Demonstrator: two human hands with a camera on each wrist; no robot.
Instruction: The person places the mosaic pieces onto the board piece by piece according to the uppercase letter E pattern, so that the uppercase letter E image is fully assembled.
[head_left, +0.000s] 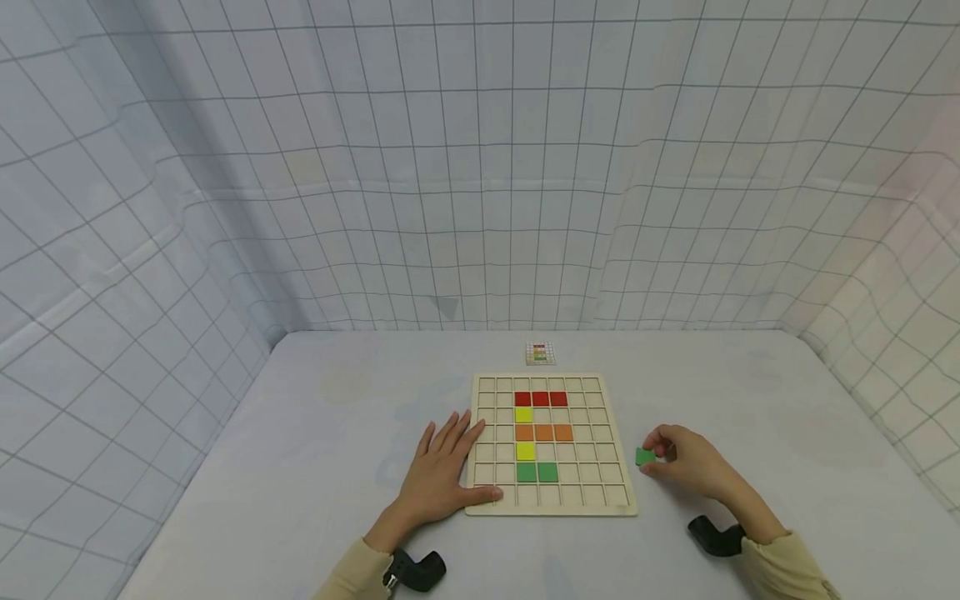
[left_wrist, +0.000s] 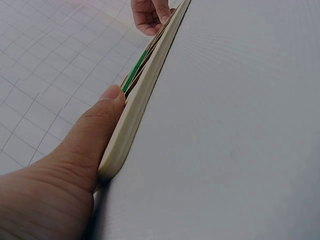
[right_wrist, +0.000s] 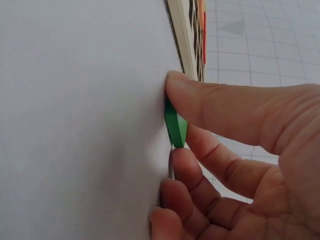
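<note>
A pale wooden grid board [head_left: 592, 498] lies on the white table. My left hand [head_left: 441, 475] rests along its left edge with fingers spread, the thumb over the lower left corner. In the grid sit three red tiles [head_left: 541, 399], a yellow tile [head_left: 523, 414], three orange tiles [head_left: 543, 432], another yellow tile [head_left: 526, 451] and two green tiles [head_left: 547, 472]. Right of the board, my right hand [head_left: 693, 462] pinches a loose green tile [head_left: 644, 457] between thumb and fingers at the table surface. The right wrist view shows this green tile [right_wrist: 175, 125] tilted, partly hidden by the thumb.
A small card [head_left: 540, 353] with a coloured grid pattern lies behind the board. White curtains with dark grid lines [head_left: 480, 208] hang around the back and sides of the table [head_left: 337, 450]. A black wrist device [head_left: 716, 537] sits at each wrist.
</note>
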